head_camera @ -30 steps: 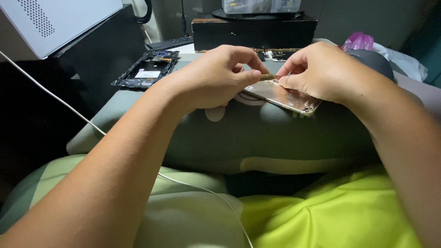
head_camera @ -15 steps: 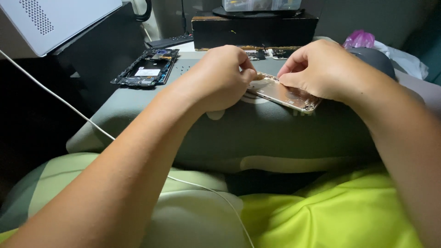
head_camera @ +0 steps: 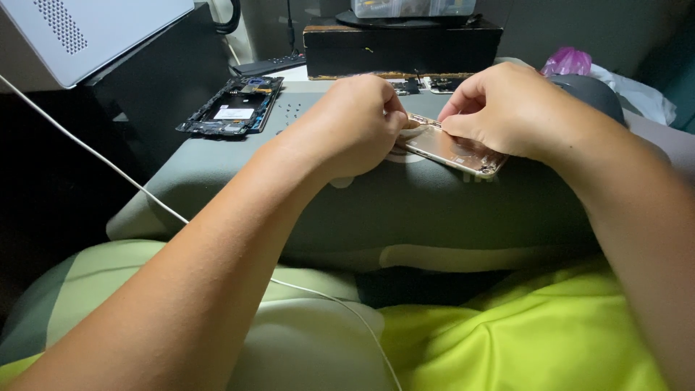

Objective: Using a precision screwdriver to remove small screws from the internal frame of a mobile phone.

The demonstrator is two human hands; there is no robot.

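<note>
Far back, a clear plastic box (head_camera: 413,7) on a dark wooden case (head_camera: 402,51); a pink bag (head_camera: 568,61) at right. White label on the open phone frame (head_camera: 230,107), lying left on the grey cushion (head_camera: 405,210). Gold phone panel (head_camera: 452,150) flat on the cushion — left hand (head_camera: 355,123) and right hand (head_camera: 507,108) curled over its upper end, fingers pressed together, pinching at its edge.

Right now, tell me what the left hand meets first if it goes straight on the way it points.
Probably the right hand: the left hand points across the gold phone part toward its fingertips, nearly touching.
</note>
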